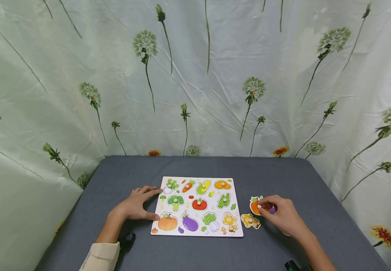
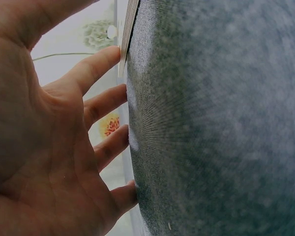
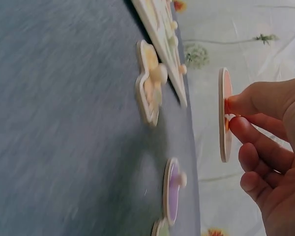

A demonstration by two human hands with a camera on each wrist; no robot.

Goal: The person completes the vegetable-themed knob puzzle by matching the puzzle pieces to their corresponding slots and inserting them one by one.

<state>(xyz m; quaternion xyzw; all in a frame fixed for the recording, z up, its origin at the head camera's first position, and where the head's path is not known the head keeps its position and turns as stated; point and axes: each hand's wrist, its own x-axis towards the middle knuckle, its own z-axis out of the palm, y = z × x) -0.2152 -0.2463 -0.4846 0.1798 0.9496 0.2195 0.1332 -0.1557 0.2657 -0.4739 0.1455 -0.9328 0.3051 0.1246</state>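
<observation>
A white wooden puzzle board (image 1: pixel 195 207) with vegetable pictures lies on the table. My left hand (image 1: pixel 138 203) spreads its fingers at the board's left side, with thumb and a fingertip touching its edge. My right hand (image 1: pixel 281 216) pinches the knob of a pumpkin puzzle piece (image 3: pixel 226 115), lifted off the table and tilted on edge in the right wrist view. Below that hand lie an eggplant piece (image 3: pixel 172 191) and part of a green piece (image 3: pixel 161 228). A mushroom piece (image 1: pixel 249 221) rests just right of the board.
Knobbed pieces such as the tomato (image 1: pixel 200 204) and broccoli (image 1: pixel 175 202) sit in the board's upper rows; its bottom-row pictures show no knobs. Grey cloth (image 1: pixel 195 252) covers the table. A flower-printed curtain (image 1: pixel 212 94) hangs behind and at both sides.
</observation>
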